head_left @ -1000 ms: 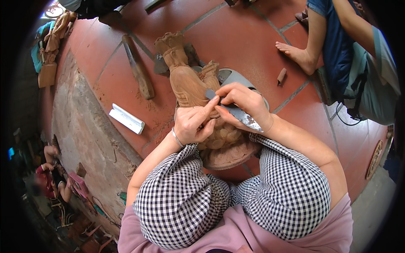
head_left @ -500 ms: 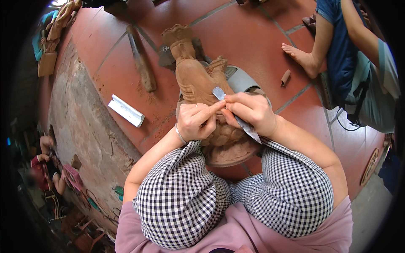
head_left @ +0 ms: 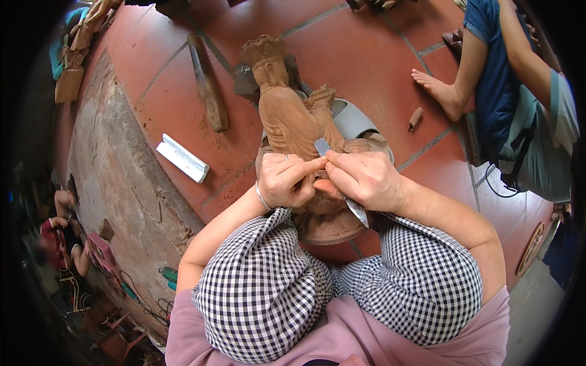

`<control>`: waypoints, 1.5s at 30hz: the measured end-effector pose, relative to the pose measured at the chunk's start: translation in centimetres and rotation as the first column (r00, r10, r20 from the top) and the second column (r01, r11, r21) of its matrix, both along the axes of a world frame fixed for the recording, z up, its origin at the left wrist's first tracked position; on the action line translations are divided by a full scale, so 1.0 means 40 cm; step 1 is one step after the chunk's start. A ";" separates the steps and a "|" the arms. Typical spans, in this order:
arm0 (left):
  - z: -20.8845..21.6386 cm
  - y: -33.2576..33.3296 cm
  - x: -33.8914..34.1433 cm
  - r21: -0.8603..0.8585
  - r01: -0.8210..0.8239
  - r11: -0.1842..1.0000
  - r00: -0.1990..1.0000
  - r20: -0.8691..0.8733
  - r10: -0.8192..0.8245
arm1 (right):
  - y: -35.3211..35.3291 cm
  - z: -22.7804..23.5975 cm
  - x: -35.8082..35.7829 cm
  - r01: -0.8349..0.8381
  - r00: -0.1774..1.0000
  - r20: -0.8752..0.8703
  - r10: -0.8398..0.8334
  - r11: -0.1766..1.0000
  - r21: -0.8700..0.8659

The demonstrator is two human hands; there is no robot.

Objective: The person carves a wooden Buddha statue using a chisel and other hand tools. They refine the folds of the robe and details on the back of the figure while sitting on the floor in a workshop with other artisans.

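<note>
A brown carved wooden figure [head_left: 287, 119] lies between my knees, its rounded base toward me. Across it runs a flat, narrow metal blade [head_left: 356, 212], pointed at the near end and squared at the far end, which rests on the carving. My right hand [head_left: 367, 178] grips the blade round its middle. My left hand [head_left: 285, 180] has its fingers curled, with the index fingertip and thumb meeting the blade beside the right fingers. Both hands hide the middle of the blade and part of the carving.
On the red tiles lie a wooden mallet-like stick [head_left: 207, 85], a white angled strip [head_left: 182, 158] and a small brown piece [head_left: 415, 119]. A grey support [head_left: 355, 119] sits under the carving. Another person's bare foot [head_left: 442, 91] is at the right. A stone slab [head_left: 116, 165] lies left.
The blade has turned slightly more upright and its squared end has drawn a little toward me. Both hands have shifted slightly nearer with it.
</note>
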State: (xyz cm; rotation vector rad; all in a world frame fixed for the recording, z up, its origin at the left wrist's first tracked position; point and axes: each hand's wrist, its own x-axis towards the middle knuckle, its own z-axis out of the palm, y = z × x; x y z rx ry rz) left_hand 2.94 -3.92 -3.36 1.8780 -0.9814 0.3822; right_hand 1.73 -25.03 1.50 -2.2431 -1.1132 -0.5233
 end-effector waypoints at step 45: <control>0.117 0.064 -0.002 0.187 -0.066 0.980 0.848 0.529 -0.044 | 0.059 0.013 0.080 -0.004 0.999 -0.050 0.001 0.998 -0.068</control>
